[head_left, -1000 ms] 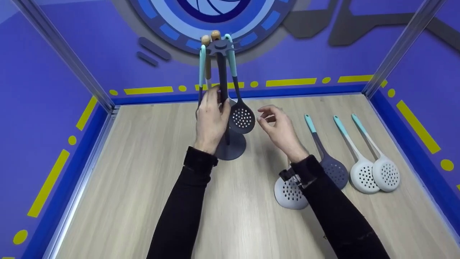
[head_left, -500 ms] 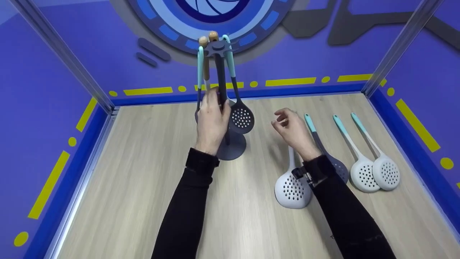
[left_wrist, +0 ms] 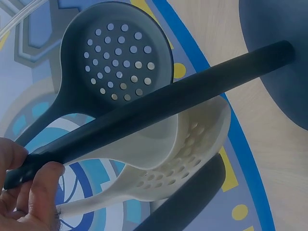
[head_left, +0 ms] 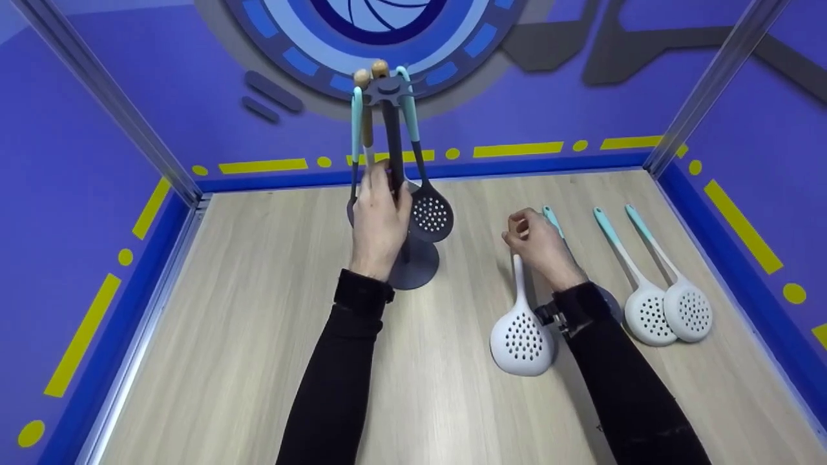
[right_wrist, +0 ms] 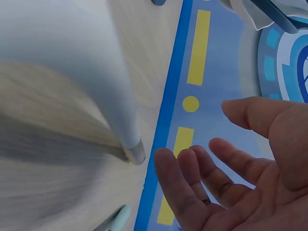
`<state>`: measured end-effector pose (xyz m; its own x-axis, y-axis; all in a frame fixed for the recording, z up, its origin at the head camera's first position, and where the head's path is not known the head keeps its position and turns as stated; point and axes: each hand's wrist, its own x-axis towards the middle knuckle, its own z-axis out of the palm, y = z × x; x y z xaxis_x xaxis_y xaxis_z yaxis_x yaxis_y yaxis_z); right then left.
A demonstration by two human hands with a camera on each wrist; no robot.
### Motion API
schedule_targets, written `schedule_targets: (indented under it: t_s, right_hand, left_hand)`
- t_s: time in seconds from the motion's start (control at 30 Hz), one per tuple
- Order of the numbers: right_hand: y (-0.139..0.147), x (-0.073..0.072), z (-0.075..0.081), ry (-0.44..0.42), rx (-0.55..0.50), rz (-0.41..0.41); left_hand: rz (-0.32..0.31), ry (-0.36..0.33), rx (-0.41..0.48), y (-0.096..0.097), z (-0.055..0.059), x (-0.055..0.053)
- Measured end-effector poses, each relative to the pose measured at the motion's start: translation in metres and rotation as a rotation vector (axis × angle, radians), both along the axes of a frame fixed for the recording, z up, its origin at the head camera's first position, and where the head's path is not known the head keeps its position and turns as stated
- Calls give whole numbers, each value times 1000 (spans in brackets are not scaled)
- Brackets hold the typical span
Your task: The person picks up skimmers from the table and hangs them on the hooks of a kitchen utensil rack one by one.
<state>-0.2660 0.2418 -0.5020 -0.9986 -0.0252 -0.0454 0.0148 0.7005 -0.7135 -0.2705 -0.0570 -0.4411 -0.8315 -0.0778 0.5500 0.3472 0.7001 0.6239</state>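
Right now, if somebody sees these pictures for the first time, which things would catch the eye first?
Probably the dark stand, hung with utensils, toward the back of the table, gripped by the left hand. Next, the white perforated skimmer lying on the right part of the table, its handle running up beneath the empty right hand. Behind, the big blue round emblem on the purple back wall likely draws the eye too.

Upright dark stand (head_left: 392,139), white skimmer (head_left: 521,320)

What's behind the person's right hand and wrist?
In the head view, a dark utensil with a teal handle lies behind the right hand and wrist. Its handle tip and one edge show; the middle is covered.
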Motion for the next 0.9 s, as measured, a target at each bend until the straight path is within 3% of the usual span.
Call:
schedule_targets:
  t_s: [0.4,0.9]
  right_hand:
    - [11,0,-16,-66,128,14]
    - [7,4,-20,-140,207,44]
  left_hand:
    - [-11,-14,10,0,0,0]
    - [-3,13,9,-1,-1,0]
